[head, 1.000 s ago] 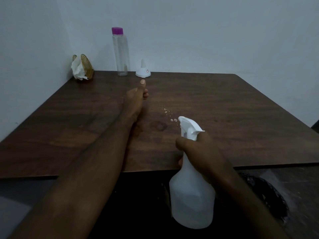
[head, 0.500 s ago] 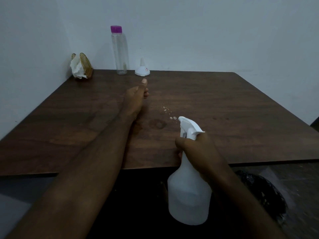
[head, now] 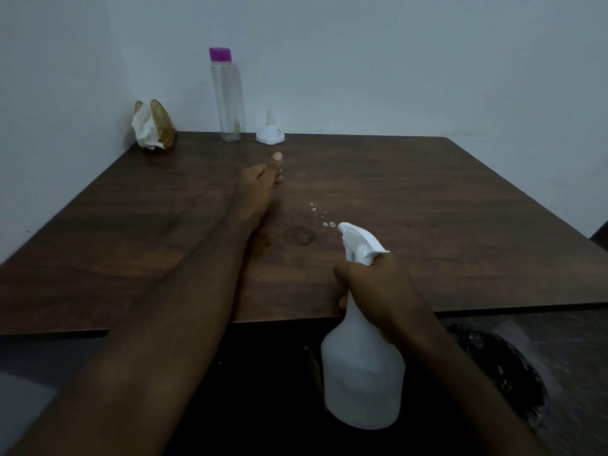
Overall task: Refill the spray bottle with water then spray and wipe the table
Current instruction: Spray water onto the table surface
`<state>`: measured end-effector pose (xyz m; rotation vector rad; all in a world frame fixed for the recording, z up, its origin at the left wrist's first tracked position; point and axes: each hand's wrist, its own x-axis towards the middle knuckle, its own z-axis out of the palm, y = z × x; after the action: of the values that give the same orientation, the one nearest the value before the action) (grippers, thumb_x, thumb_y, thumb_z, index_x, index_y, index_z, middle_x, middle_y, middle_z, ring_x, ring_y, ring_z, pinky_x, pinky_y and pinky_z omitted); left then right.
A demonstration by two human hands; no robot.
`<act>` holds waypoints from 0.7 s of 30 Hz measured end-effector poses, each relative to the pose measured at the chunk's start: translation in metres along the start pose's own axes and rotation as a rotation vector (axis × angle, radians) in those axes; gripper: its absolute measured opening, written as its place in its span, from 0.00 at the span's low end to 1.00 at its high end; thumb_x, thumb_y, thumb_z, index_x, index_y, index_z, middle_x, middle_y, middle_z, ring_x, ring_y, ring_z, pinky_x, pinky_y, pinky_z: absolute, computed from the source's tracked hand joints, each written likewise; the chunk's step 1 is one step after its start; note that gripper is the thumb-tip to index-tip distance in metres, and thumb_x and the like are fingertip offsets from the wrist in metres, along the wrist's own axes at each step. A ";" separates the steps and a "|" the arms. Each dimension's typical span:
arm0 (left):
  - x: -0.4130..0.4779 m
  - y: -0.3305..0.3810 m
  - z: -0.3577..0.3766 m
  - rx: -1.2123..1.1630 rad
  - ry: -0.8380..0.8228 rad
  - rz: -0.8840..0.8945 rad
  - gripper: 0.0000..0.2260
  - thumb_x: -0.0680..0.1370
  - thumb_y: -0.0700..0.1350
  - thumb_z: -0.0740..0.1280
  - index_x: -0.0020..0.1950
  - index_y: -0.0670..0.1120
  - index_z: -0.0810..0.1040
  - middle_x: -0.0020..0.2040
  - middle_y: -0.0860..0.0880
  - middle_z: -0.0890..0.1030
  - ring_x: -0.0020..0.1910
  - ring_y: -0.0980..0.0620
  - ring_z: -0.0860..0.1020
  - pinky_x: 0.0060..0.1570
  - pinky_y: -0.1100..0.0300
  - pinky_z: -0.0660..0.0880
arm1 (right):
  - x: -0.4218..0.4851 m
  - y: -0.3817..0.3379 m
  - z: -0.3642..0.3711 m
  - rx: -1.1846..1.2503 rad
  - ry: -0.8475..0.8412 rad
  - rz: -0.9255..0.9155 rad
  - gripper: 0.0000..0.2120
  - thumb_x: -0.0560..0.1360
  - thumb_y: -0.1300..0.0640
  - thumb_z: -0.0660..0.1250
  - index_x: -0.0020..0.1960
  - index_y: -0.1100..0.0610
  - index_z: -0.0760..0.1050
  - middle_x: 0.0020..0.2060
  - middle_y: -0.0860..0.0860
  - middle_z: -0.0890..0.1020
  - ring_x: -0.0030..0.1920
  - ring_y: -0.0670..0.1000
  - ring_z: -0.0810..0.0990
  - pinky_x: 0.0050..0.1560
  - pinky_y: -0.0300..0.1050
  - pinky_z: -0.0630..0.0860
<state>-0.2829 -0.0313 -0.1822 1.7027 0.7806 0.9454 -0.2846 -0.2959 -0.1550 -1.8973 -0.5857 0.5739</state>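
I am seeing my right hand [head: 378, 291] clenching the neck of the white spray bottle [head: 362, 373], which is hanging over the table's [head: 460, 209] near edge with its nozzle pointing inward. My left hand [head: 260, 185] is lying toward the table's middle, fingers curled on nothing, thumb out. Droplets [head: 320, 215] are sitting ahead of the nozzle. A clear bottle [head: 227, 93], funnel [head: 270, 133] and tissue holder [head: 153, 130] are standing along the far edge, toward the far-left corner.

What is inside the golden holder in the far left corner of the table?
White crumpled tissue sits between the two sides of the golden holder and hangs out in front. How much more is inside cannot be seen, because the sides cover it.
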 end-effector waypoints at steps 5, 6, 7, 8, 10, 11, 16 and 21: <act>0.000 0.000 -0.001 0.004 0.008 0.002 0.21 0.76 0.66 0.61 0.41 0.50 0.81 0.43 0.50 0.84 0.46 0.52 0.82 0.55 0.49 0.77 | 0.004 -0.004 0.002 -0.056 -0.012 0.031 0.05 0.71 0.58 0.67 0.44 0.60 0.77 0.36 0.61 0.84 0.36 0.57 0.84 0.40 0.51 0.81; 0.000 0.000 0.000 -0.001 0.006 0.003 0.21 0.76 0.66 0.61 0.41 0.50 0.81 0.43 0.50 0.84 0.46 0.52 0.82 0.55 0.49 0.77 | 0.004 -0.005 0.003 -0.084 -0.014 0.024 0.08 0.71 0.57 0.67 0.44 0.62 0.78 0.38 0.62 0.84 0.40 0.59 0.85 0.42 0.53 0.82; 0.000 -0.001 0.000 0.003 0.006 0.004 0.21 0.76 0.66 0.61 0.41 0.49 0.81 0.43 0.50 0.84 0.46 0.52 0.82 0.56 0.50 0.77 | 0.003 -0.006 0.004 -0.101 -0.011 0.020 0.09 0.71 0.57 0.67 0.44 0.64 0.77 0.38 0.62 0.84 0.41 0.60 0.85 0.44 0.54 0.82; -0.001 0.000 0.000 0.004 0.004 0.001 0.22 0.75 0.66 0.61 0.42 0.48 0.82 0.43 0.50 0.84 0.46 0.52 0.82 0.55 0.50 0.78 | 0.002 -0.006 0.005 -0.112 -0.003 0.017 0.11 0.70 0.57 0.67 0.43 0.66 0.76 0.38 0.63 0.84 0.42 0.61 0.84 0.44 0.55 0.81; -0.001 0.000 0.000 0.005 0.008 -0.001 0.27 0.73 0.68 0.62 0.43 0.44 0.82 0.41 0.50 0.84 0.46 0.52 0.82 0.56 0.48 0.78 | 0.001 -0.006 0.007 -0.139 0.022 0.004 0.12 0.69 0.58 0.66 0.43 0.69 0.75 0.38 0.64 0.84 0.42 0.62 0.84 0.43 0.57 0.81; -0.001 0.000 0.000 0.008 0.010 0.004 0.28 0.73 0.68 0.62 0.43 0.43 0.82 0.41 0.50 0.84 0.45 0.51 0.82 0.56 0.47 0.77 | 0.000 -0.006 0.008 -0.160 0.026 -0.003 0.12 0.69 0.59 0.66 0.43 0.69 0.77 0.38 0.64 0.84 0.42 0.63 0.84 0.42 0.57 0.80; -0.001 0.000 -0.001 0.014 0.002 -0.008 0.30 0.74 0.68 0.61 0.47 0.40 0.81 0.42 0.50 0.84 0.46 0.51 0.82 0.56 0.47 0.78 | 0.002 -0.008 0.015 -0.173 0.032 -0.037 0.13 0.71 0.59 0.67 0.46 0.70 0.78 0.33 0.59 0.80 0.34 0.53 0.78 0.31 0.46 0.73; 0.000 -0.001 0.000 0.015 0.004 -0.002 0.29 0.75 0.66 0.62 0.47 0.39 0.81 0.41 0.49 0.84 0.44 0.51 0.82 0.54 0.47 0.77 | 0.000 -0.003 0.017 -0.133 0.080 -0.034 0.12 0.71 0.61 0.67 0.50 0.69 0.76 0.39 0.60 0.81 0.40 0.57 0.81 0.37 0.45 0.73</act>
<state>-0.2832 -0.0306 -0.1830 1.7132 0.7935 0.9441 -0.2957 -0.2825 -0.1581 -2.0211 -0.6162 0.4446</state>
